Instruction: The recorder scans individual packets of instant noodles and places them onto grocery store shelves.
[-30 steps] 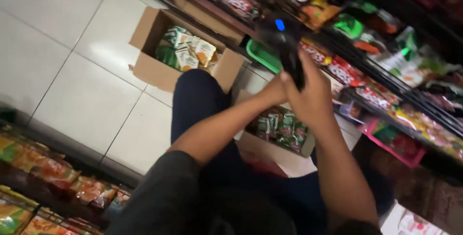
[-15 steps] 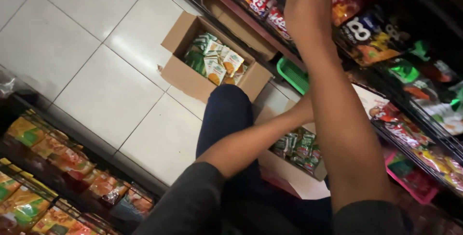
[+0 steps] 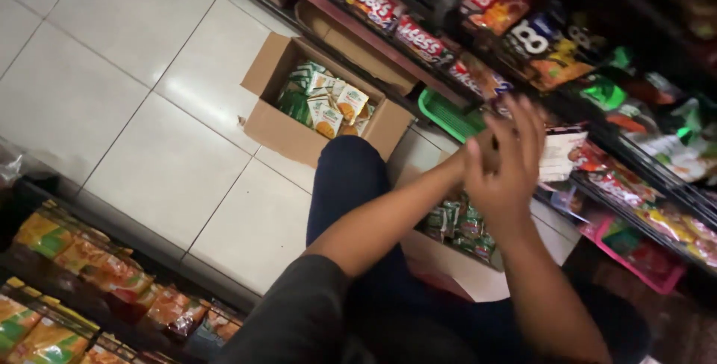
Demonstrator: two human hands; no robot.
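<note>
I sit on a tiled shop floor between two shelves. My right hand (image 3: 506,173) is raised in front of the snack shelf (image 3: 448,50), back toward me and fingers spread, with nothing seen in it. My left hand (image 3: 478,151) meets it from the left and is mostly hidden behind it, so its grasp is unclear. Just below both hands lies an open cardboard box (image 3: 448,256) of small green packets (image 3: 455,222), by my dark trouser leg (image 3: 347,185). A white card (image 3: 562,155) hangs on the shelf beside my right fingers.
A second open cardboard box (image 3: 280,129) with green and orange packets (image 3: 325,99) stands on the white floor tiles (image 3: 149,147). A green tray (image 3: 447,114) and a pink basket (image 3: 642,263) sit under the snack shelf. Orange packets (image 3: 82,259) fill the rack at lower left.
My right hand has come down from the upper shelf to chest height and now meets my left hand. The dark object it held a second ago is no longer seen.
</note>
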